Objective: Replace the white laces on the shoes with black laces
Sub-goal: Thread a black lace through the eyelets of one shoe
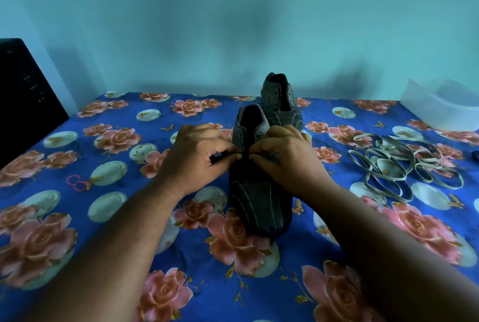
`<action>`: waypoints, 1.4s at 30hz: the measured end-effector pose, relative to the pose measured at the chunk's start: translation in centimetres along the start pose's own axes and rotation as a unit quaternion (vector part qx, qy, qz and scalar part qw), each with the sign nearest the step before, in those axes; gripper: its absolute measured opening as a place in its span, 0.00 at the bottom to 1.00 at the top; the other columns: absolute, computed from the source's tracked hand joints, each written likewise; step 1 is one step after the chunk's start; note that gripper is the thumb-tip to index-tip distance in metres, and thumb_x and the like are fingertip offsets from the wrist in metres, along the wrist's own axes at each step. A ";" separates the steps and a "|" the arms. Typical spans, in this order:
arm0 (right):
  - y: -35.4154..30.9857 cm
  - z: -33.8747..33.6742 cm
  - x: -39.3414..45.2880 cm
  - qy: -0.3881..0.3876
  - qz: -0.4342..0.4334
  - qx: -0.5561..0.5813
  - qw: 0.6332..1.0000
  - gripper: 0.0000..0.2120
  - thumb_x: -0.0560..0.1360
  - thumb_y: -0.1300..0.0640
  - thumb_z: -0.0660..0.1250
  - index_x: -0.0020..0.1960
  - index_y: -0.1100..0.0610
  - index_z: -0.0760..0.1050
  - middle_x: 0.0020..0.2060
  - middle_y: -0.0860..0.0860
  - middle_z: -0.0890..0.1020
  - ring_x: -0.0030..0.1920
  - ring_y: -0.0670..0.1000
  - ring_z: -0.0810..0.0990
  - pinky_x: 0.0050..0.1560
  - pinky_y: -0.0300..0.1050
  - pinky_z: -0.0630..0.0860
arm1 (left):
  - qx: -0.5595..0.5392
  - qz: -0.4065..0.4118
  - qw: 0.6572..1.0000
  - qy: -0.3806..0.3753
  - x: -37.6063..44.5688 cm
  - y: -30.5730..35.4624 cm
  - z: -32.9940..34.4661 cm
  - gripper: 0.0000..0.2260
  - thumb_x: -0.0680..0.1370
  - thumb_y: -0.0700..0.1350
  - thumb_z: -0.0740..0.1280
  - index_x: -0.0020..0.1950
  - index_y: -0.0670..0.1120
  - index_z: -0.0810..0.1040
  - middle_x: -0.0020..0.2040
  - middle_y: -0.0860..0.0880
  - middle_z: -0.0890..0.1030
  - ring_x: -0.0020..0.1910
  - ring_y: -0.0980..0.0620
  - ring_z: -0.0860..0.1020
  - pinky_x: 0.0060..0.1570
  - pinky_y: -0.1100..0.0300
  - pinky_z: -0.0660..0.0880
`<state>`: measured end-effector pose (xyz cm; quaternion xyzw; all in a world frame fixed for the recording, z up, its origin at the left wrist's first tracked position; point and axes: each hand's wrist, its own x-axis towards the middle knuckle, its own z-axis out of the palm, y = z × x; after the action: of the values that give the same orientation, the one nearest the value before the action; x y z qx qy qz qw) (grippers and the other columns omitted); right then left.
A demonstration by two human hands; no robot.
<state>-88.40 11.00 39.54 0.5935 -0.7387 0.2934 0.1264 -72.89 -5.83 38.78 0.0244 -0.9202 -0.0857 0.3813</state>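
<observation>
A dark grey shoe (259,202) with pale stripes stands in front of me, toe toward me. My left hand (197,158) and my right hand (285,158) meet over its eyelets, each pinching a black lace (246,151) between thumb and fingertips. A short black piece of lace shows under my left fingers. The second dark shoe (281,103) stands just behind, without laces that I can see. The removed white laces (396,166) lie in a loose tangle on the right.
A blue floral cloth (129,218) covers the table. Small pink rings (76,183) lie on the left. A black box (23,98) stands at the far left. A clear plastic tub (445,109) sits at the far right by the wall.
</observation>
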 end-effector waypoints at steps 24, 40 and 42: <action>-0.6 0.4 0.4 -0.065 0.132 0.095 0.985 0.06 0.79 0.47 0.67 0.48 0.45 0.81 0.52 0.46 0.72 0.60 0.50 0.64 0.57 0.50 0.60 | -0.303 -0.323 0.886 -0.137 0.3 1.9 1.2 0.11 0.83 0.50 0.66 0.54 0.44 0.84 0.52 0.43 0.85 0.55 0.45 0.83 0.59 0.44 0.78; 0.6 -1.2 -0.5 0.013 -0.057 -0.129 0.990 0.13 0.81 0.42 0.59 0.55 0.43 0.81 0.52 0.49 0.73 0.57 0.55 0.70 0.58 0.56 0.65 | -0.205 -0.260 0.936 -0.117 -0.8 -0.4 -0.4 0.15 0.75 0.60 0.69 0.44 0.49 0.83 0.33 0.51 0.80 0.32 0.55 0.77 0.36 0.53 0.75; 0.8 -1.2 -0.6 0.030 -0.062 -0.127 0.990 0.12 0.81 0.43 0.60 0.56 0.44 0.81 0.52 0.49 0.73 0.56 0.54 0.70 0.58 0.55 0.64 | -0.134 -0.228 0.958 -0.109 -1.2 -1.5 -0.9 0.13 0.76 0.60 0.70 0.45 0.50 0.83 0.39 0.53 0.82 0.40 0.52 0.80 0.44 0.46 0.78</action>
<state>-89.19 12.30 39.97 0.6087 -0.7274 0.2062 0.2406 -71.47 -7.30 38.28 0.1728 -0.9063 -0.2951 0.2483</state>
